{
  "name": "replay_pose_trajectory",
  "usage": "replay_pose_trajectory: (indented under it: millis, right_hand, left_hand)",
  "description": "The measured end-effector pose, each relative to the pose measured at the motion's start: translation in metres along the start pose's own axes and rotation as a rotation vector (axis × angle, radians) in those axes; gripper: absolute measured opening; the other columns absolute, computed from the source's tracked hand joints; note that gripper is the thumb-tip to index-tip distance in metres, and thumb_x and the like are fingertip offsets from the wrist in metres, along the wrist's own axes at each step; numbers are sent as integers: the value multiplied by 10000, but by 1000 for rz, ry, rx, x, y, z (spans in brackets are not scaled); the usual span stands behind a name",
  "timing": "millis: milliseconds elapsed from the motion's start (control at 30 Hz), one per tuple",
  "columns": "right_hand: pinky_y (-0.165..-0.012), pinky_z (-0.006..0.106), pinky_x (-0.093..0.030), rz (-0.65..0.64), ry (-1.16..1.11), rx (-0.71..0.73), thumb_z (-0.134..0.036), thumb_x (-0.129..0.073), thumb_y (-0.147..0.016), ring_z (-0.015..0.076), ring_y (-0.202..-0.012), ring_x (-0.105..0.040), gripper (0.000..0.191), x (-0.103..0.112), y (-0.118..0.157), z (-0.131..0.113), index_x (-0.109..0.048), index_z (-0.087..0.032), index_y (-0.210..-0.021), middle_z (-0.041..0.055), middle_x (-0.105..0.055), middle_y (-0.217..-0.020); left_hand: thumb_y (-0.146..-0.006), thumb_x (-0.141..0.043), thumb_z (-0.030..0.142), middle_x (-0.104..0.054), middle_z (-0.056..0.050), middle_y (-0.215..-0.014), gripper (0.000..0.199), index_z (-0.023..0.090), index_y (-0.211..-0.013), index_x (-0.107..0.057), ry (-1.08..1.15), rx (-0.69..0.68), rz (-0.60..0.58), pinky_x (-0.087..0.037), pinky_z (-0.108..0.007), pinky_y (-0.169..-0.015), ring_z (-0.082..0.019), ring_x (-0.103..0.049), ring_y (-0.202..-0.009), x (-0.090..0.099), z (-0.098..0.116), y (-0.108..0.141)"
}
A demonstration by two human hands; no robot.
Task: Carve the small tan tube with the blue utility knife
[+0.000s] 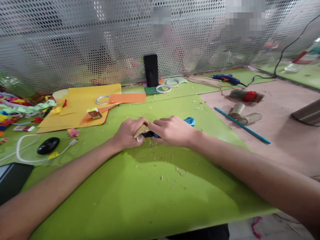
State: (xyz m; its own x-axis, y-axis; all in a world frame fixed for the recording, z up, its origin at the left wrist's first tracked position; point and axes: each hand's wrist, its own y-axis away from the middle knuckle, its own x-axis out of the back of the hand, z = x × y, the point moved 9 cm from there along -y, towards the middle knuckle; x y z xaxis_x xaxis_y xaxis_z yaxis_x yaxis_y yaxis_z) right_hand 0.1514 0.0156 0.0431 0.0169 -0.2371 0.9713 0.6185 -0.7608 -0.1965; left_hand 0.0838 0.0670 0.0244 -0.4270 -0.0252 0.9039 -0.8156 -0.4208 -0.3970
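Observation:
My left hand (130, 132) is closed around a short tan piece (140, 131), which looks like bamboo or wood; most of it is hidden by the fingers. My right hand (172, 130) grips a blue utility knife (189, 121), its black front end pointing left against the piece. The blade itself is hard to make out. Both hands meet low over the green tabletop (105, 193), and pale shavings (178, 170) lie scattered beneath and in front of them.
Yellow paper sheets (75, 113), a matchbox (94, 113) and a black mouse (48, 145) lie on the left. A phone (151, 70) leans against the perforated metal screen (120, 40). Rightward are a teal stick (242, 126), cut bamboo pieces (250, 118) and a blue glue gun (227, 79).

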Motion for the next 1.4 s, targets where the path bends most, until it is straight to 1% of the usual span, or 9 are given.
replay_pose_trajectory:
  millis: [267,433,567,700,867,967,1133,1267,1400]
  right_hand:
    - [-528,289,-223,67,-41,58,-359,-384,-947,137,-661,-507,272,8,3,-11,-558,-169,-1034,47,-626,-812]
    - [-528,276,-232,148,-79,-80,-345,-402,-926,125,-668,-474,255,8,4,15,-586,-170,-950,42,-592,-820]
    - [-524,263,-245,176,-95,-177,-350,-423,-913,120,-682,-474,268,7,5,30,-614,-162,-924,52,-599,-854]
    - [-533,264,-251,194,-84,-257,-411,-373,-947,126,-723,-529,372,6,6,38,-653,-172,-898,52,-636,-854]
    - [-558,249,-287,232,-124,-344,-548,-342,-946,128,-710,-582,476,1,9,49,-646,-205,-1073,44,-701,-894]
    - [-549,248,-275,232,-107,-403,-575,-345,-937,123,-640,-572,493,2,12,54,-639,-202,-1069,34,-712,-830]
    - [-520,249,-228,245,-68,-376,-585,-266,-953,97,-610,-545,532,9,11,48,-658,-225,-950,4,-704,-790]
    - [-500,252,-209,311,-94,-331,-632,-244,-931,76,-549,-495,599,14,11,45,-651,-200,-853,1,-670,-718]
    - [-477,251,-184,379,-150,-231,-756,-323,-823,64,-462,-402,656,20,11,42,-584,-175,-663,-26,-524,-515]
  left_hand:
    - [-816,-558,418,-646,-28,-870,287,210,-996,-475,136,73,46,-444,-301,-670,-173,-605,-724,7,-8,0]
    - [-813,-599,387,-567,31,-711,347,204,-1024,-393,425,161,9,-383,-231,-511,-114,-522,-547,5,-14,1]
    - [-852,-574,468,-577,2,-691,301,180,-901,-500,651,211,-43,-379,-220,-480,-106,-519,-551,-5,-25,2]
    - [-867,-467,609,-556,-17,-638,475,159,-755,-568,717,256,61,-385,-243,-502,-118,-515,-564,-2,-40,2]
    - [-887,-452,592,-566,6,-711,439,202,-1087,-437,750,382,179,-449,-237,-522,-113,-554,-569,2,-53,3]
    - [-960,-266,539,-554,13,-695,375,217,-1131,-354,777,415,197,-496,-253,-565,-122,-571,-582,1,-55,4]
    - [-968,-169,455,-543,-12,-673,404,194,-977,-478,798,421,129,-480,-256,-509,-134,-548,-565,0,-53,0]
    - [-960,-274,416,-564,-13,-710,334,185,-1007,-510,1142,431,28,-520,-260,-547,-127,-590,-593,-5,-39,-5]
    - [-963,-315,417,-558,20,-608,291,194,-1057,-476,1434,451,-180,-427,-208,-416,-101,-519,-429,-17,-14,-4]
